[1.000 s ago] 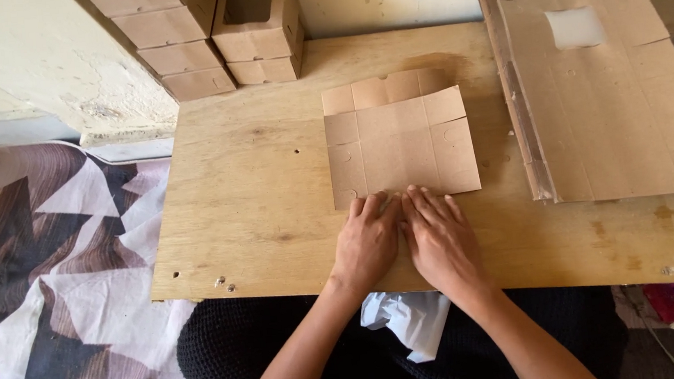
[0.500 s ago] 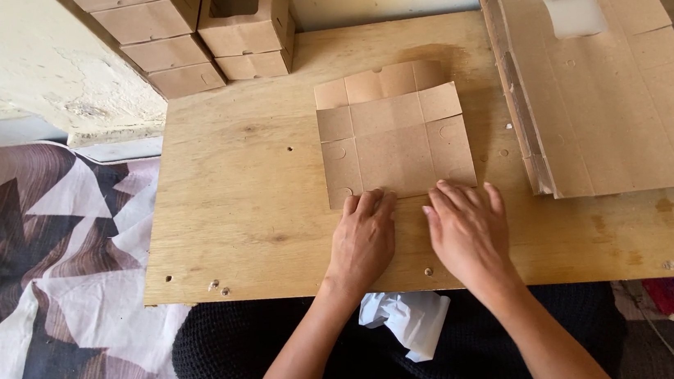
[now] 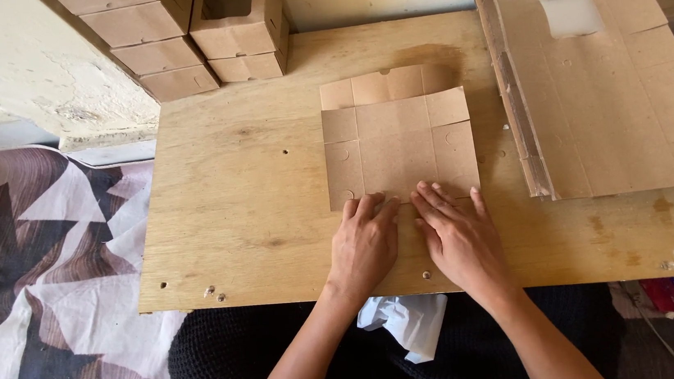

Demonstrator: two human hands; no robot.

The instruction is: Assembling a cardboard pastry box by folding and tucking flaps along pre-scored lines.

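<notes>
A flat cardboard box blank (image 3: 398,144) lay on the plywood board (image 3: 246,190), near the middle. It was brown, with fold lines and small flaps along its far edge.

The left hand (image 3: 365,246) lay flat on the board with its fingers stretched out and close together. Its fingertips touched the near edge of the box blank. It pressed down and did not grip anything.

The right hand (image 3: 459,239) lay just beside the left hand, palm down too. Its fingers were spread a little, and the tips rested on the near edge of the same blank. It held nothing either. The two hands almost touched each other at the fingers.

To the right of the blank sat a stack of flat cardboard sheets (image 3: 607,81). The top sheet had a square window (image 3: 572,14) in it that looked pale. The stack was near the blank but not touching it.

At the far left corner of the board stood some folded brown boxes (image 3: 182,31), piled against a cream wall (image 3: 4,65). One of them had a square hole in its front.

A crumpled white paper (image 3: 403,323) lay in the person's lap, just below the board's near edge. On the left, the floor was covered by a cloth with dark and pale triangles (image 3: 32,276).
</notes>
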